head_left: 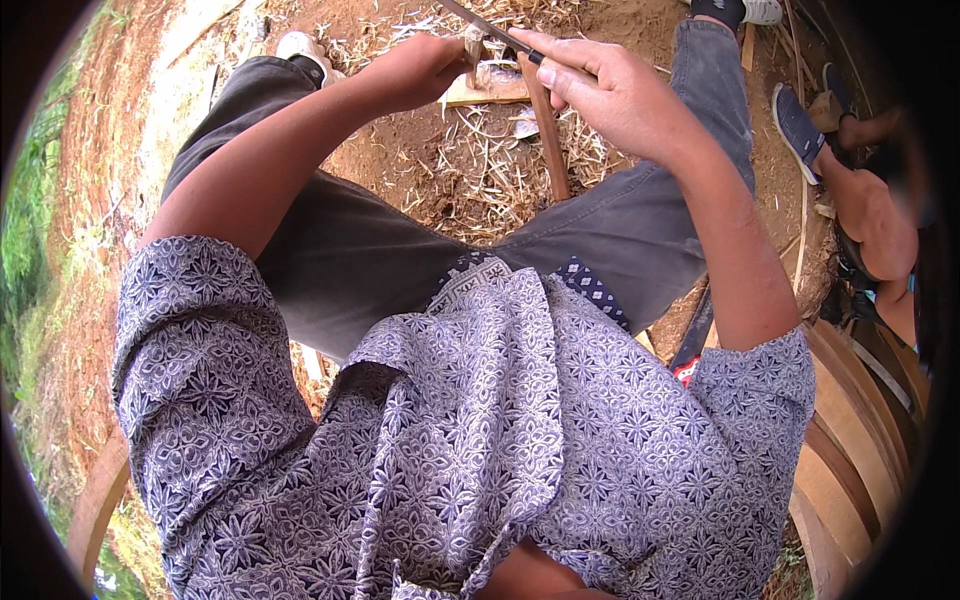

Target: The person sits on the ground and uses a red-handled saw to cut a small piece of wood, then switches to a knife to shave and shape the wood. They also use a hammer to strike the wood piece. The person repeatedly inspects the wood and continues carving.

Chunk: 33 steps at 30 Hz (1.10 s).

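Observation:
My right hand (pixel 620 95) is closed round the dark-handled end of a hand tool with a long narrow metal blade (pixel 485 24); whether it is a knife or a file I cannot tell. The blade slants up to the left and runs out of view at the top. My left hand (pixel 425 70) has its fingers closed on a small pale piece of wood (pixel 473 48), right beside the blade. Beneath both hands lies a light wooden board (pixel 490 95) on the ground. A brown wooden stick (pixel 546 135) slants down from below my right hand, between my legs.
Wood shavings (pixel 490 160) litter the brown soil around my spread legs. Curved wooden boards (pixel 850 440) are stacked at the lower right. Another person's bare leg and blue shoe (pixel 797 130) are at the right. Green plants (pixel 30 230) grow along the far left.

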Tool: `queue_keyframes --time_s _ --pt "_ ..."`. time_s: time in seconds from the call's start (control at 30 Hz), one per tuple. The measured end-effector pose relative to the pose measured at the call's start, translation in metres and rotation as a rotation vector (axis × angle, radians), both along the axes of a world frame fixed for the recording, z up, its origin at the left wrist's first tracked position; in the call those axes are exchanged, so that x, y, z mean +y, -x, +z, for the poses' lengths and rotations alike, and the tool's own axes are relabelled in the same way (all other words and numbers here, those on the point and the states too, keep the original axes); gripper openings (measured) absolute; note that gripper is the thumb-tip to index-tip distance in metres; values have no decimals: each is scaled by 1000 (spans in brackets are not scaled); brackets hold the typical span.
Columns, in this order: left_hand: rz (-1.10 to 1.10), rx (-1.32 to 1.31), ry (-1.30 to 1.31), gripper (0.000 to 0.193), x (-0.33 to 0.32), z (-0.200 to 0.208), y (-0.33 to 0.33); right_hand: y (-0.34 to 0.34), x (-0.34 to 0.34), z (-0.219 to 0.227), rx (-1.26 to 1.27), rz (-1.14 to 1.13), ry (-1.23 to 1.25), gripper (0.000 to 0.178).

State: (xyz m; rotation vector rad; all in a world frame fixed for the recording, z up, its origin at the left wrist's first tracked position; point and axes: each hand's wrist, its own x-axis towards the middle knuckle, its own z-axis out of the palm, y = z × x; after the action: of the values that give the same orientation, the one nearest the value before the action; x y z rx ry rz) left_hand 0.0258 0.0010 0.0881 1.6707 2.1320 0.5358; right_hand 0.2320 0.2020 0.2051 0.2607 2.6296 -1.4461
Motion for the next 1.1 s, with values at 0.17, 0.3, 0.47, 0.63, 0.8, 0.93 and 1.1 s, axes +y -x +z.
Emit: queue_keyframes --time_s 0.17,0.3,0.47,0.63,0.8,0.93,1.1 --pt "1 4 11 21 2 -2 0 -2 0 -3 25 7 -5 44" --pt "-3 -4 -5 20 1 -2 1 0 0 -2 12 18 18 44" --pt "-1 1 -13 18 1 -2 -1 -1 0 -3 25 15 22 44" --pt "-26 -11 -29 15 2 -1 0 -1 1 -6 39 22 9 44" --pt "-20 -8 -38 15 1 -3 0 0 0 -1 10 31 -3 44" --pt "-13 -18 -26 16 4 4 -3 -1 1 -2 30 15 1 44" --pt "-21 -8 -36 16 3 -3 -1 -1 3 -12 53 13 15 44"
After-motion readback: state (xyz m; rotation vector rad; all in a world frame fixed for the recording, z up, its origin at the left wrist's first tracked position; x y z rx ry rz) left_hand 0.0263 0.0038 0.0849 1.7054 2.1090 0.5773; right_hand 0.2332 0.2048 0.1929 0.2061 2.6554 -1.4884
